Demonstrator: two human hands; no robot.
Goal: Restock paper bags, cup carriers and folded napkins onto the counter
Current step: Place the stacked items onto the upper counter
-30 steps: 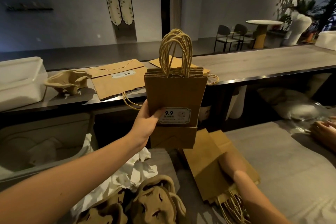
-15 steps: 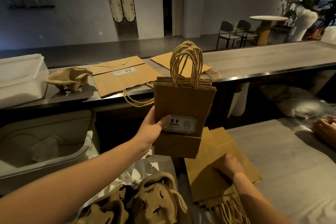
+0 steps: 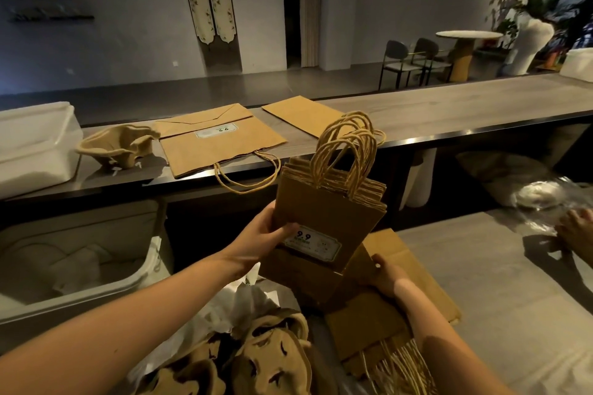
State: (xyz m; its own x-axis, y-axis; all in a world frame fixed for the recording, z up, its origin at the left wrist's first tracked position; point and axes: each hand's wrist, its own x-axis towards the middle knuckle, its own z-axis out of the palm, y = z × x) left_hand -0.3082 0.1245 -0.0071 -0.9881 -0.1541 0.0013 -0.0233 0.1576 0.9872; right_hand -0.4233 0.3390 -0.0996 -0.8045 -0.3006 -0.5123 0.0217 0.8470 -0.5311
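Observation:
My left hand grips a stack of small brown paper bags with twisted handles, held upright below the counter's front edge. My right hand touches the lower right corner of that stack, above another pile of flat bags on the lower worktop. On the counter lie a large flat bag with a label, a second flat bag behind it, and a pulp cup carrier. More cup carriers and white napkins sit near my left forearm.
A white box stands at the counter's left end, another white box at the far right. A white bin sits below left. Another person's hand rests on clear plastic wrap at the right.
The bag stack in my left hand has moved right and lower, tilting slightly. My right hand has lifted from the flat pile up to the stack's lower corner.

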